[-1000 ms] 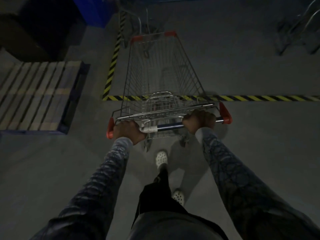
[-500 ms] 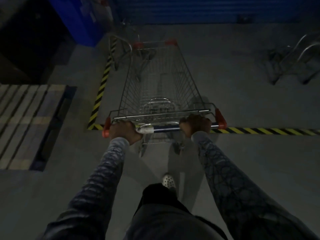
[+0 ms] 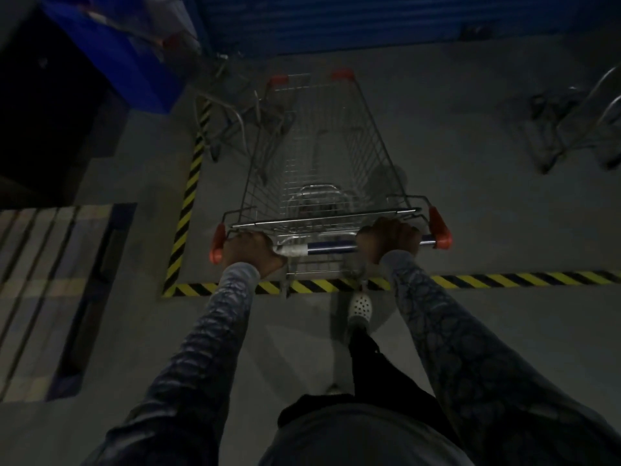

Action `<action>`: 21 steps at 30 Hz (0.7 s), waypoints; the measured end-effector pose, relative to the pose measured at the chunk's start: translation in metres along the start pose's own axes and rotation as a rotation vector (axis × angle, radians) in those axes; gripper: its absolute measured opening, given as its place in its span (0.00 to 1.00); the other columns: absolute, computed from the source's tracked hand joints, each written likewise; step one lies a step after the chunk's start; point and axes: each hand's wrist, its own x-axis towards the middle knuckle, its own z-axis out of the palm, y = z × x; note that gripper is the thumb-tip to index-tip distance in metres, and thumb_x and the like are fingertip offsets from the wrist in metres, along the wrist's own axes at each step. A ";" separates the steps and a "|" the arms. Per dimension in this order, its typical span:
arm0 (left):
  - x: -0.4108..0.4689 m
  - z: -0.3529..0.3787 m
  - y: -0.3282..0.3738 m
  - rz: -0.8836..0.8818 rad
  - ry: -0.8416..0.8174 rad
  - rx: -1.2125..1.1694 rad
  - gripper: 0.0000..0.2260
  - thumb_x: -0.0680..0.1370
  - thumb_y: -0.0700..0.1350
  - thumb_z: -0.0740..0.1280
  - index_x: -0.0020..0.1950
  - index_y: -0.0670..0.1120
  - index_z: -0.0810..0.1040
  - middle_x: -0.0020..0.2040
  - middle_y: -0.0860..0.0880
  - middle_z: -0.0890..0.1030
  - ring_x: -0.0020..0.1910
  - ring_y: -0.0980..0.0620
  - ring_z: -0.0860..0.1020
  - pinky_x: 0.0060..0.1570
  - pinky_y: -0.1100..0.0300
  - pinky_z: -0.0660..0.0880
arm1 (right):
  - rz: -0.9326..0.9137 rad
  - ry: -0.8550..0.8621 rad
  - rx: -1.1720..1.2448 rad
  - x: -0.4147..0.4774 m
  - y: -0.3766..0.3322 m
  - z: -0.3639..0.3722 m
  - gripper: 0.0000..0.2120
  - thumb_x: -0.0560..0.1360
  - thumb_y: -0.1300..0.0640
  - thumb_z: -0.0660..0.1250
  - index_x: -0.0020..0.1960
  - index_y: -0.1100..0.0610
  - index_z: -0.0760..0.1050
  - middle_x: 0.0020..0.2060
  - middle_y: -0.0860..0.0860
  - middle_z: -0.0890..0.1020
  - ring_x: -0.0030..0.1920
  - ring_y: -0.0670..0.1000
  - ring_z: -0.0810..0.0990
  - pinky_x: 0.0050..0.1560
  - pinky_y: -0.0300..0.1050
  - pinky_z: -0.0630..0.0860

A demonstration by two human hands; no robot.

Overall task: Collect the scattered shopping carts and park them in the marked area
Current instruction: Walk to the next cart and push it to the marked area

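The shopping cart (image 3: 322, 169) stood on the floor (image 3: 504, 348) inside the marked area (image 3: 453, 163), close to that area's near left corner. Its wire basket pointed away toward the blue shutter (image 3: 336, 21), and its rear frame reached just to the near strip of yellow-and-black tape (image 3: 504, 279). A second strip of tape (image 3: 190, 193) ran away along the cart's left side.

Both hands held the handle bar (image 3: 331, 245). The left hand (image 3: 250, 252) had its fingers wrapped round the bar beside the left red end cap. The right hand (image 3: 389, 240) had its fingers wrapped round the bar near the right red end cap. Both arms wore dark patterned sleeves.

A white perforated shoe (image 3: 360, 307) stood on the floor just short of the near tape, below the handle.

Another cart (image 3: 235, 119) stood beyond the first, at its far left, beside the left tape. More metal frames (image 3: 571, 129), too dim to make out well, stood toward the floor's far right edge. A wooden pallet (image 3: 43, 290) lay by the floor's left edge, outside the tape. A blue container (image 3: 117, 62) stood in the far left corner.
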 end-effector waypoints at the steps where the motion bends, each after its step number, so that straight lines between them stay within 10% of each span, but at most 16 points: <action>1: 0.016 -0.004 0.003 0.002 -0.002 0.007 0.23 0.73 0.66 0.62 0.49 0.48 0.84 0.52 0.47 0.83 0.55 0.45 0.80 0.64 0.50 0.68 | 0.003 0.003 -0.002 0.017 -0.003 -0.004 0.21 0.76 0.41 0.56 0.57 0.54 0.78 0.56 0.55 0.82 0.57 0.58 0.79 0.57 0.51 0.70; 21: 0.295 -0.066 0.021 -0.053 0.001 0.006 0.28 0.69 0.72 0.54 0.41 0.52 0.83 0.45 0.52 0.83 0.52 0.45 0.81 0.70 0.42 0.56 | -0.067 0.106 -0.025 0.295 -0.085 -0.080 0.20 0.77 0.43 0.59 0.56 0.55 0.80 0.56 0.56 0.83 0.58 0.58 0.80 0.60 0.50 0.68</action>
